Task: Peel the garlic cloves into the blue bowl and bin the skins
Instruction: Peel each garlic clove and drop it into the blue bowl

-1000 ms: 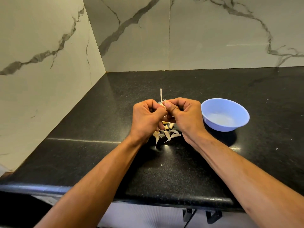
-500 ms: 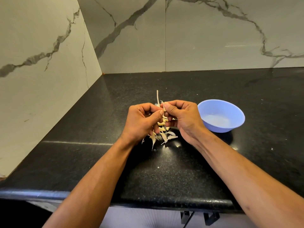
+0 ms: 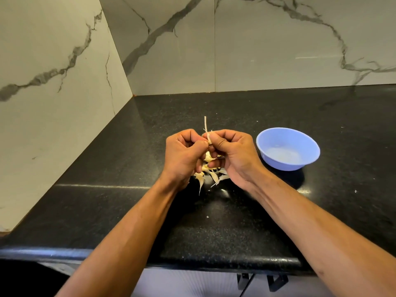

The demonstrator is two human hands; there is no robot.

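Observation:
My left hand and my right hand meet over the black counter, fingers curled around a garlic clove that shows between them. My right thumb and forefinger pinch a thin strip of skin that sticks upward. Under the hands lies a small heap of pale garlic skins. The blue bowl stands on the counter just right of my right hand; its inside looks bare.
The black stone counter runs into a corner of marble walls at the back and left. Its rounded front edge is near me. A few tiny white crumbs lie on the counter.
Both hands stayed together on the clove, with small shifts of the fingers. The strip of skin stands a little higher above the right thumb.

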